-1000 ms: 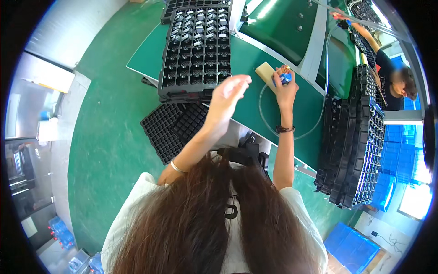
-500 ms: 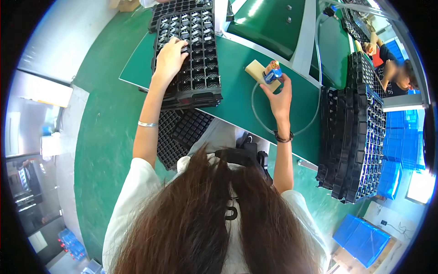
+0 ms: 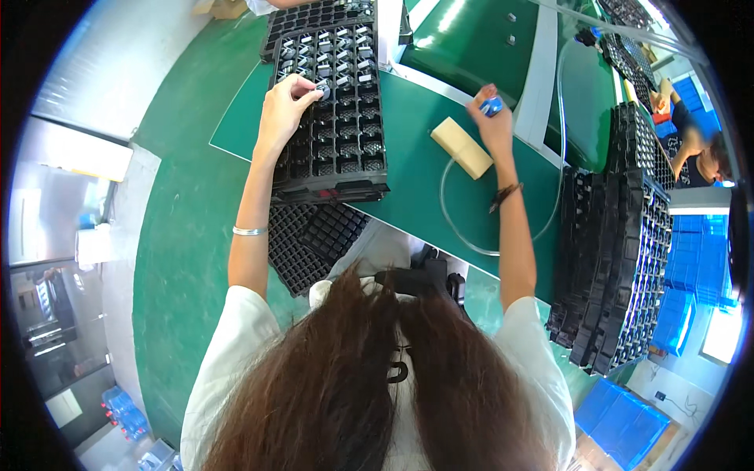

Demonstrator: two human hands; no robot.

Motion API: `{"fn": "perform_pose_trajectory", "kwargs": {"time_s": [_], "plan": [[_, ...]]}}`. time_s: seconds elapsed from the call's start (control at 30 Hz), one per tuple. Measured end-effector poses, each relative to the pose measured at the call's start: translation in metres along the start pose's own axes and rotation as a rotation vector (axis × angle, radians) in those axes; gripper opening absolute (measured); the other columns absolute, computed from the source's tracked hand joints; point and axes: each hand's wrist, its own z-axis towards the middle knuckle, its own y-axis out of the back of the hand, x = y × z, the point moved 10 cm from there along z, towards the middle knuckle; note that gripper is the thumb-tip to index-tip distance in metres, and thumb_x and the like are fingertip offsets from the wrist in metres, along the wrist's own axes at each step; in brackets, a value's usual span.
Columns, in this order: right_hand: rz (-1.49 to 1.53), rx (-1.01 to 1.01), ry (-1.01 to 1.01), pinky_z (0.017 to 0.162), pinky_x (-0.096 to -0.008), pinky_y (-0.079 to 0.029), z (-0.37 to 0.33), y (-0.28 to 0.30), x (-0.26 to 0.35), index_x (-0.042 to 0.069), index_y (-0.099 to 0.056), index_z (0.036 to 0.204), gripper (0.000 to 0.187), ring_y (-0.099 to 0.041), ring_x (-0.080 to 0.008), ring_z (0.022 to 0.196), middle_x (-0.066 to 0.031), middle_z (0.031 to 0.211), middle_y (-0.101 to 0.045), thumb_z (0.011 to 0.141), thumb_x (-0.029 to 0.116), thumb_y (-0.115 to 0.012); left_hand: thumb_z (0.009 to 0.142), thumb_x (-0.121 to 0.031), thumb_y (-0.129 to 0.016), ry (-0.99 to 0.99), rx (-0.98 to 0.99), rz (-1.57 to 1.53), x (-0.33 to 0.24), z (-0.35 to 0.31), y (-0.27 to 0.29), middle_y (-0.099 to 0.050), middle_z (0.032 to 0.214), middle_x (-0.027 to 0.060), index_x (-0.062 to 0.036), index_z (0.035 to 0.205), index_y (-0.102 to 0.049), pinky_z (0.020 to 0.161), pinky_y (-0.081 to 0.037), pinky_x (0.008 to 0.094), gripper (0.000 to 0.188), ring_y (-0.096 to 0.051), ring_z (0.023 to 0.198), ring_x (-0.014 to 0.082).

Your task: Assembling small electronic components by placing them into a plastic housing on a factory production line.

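Note:
My left hand [image 3: 284,114] is over the black compartment tray [image 3: 345,161], thumb and fingers pinched on a small silvery metal part [image 3: 322,89]. Similar parts fill the tray's far cells; the nearer cells show bare, patterned bottoms. On the right, my right hand [image 3: 493,125] is closed around a small blue piece [image 3: 491,106], mostly hidden by the fingers and a little blurred. That hand is raised near the edge of the green conveyor belt [image 3: 459,59]. Just left of my right wrist, a beige block [image 3: 462,147] lies on the green table [image 3: 408,173].
A clear hose [image 3: 446,200] loops from beside the block. Stacked black trays [image 3: 605,259] stand at the right, more trays [image 3: 314,235] below the table edge. A co-worker [image 3: 691,149] sits at the far right, near blue crates [image 3: 695,251]. Two small parts lie on the belt.
My right hand has lifted the blue piece away from the beige block, forward toward the belt. My left hand has gone from resting on the tray to pinching a metal part.

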Motion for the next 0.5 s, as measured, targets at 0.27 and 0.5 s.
{"fn": "perform_pose_trajectory", "kwargs": {"time_s": [0.27, 0.5], "plan": [[-0.342, -0.372, 0.054, 0.064, -0.0409, -0.046, 0.138, 0.041, -0.056, 0.006, -0.064, 0.086, 0.039, -0.063, -0.0299, 0.07, -0.0148, 0.074, -0.064, 0.068, 0.04, -0.073, 0.088, -0.018, -0.058, 0.266, 0.28, -1.035, -0.059, -0.059, -0.039, -0.061, 0.1, 0.0038, -0.0007, 0.116, -0.056, 0.077, -0.05, 0.0217, 0.033, -0.058, 0.084, 0.0081], [-0.468, -0.476, 0.056, 0.077, -0.0441, -0.044, 0.176, 0.039, -0.095, 0.003, -0.063, 0.091, 0.047, -0.06, -0.0365, 0.081, -0.0185, 0.083, -0.065, 0.069, 0.043, -0.07, 0.092, -0.016, -0.05, 0.513, 0.304, -1.557, -0.081, -0.103, -0.088, -0.061, 0.101, 0.0122, -0.0029, 0.108, -0.053, 0.051, -0.039, 0.0139, 0.021, -0.053, 0.069, 0.0041]]}}
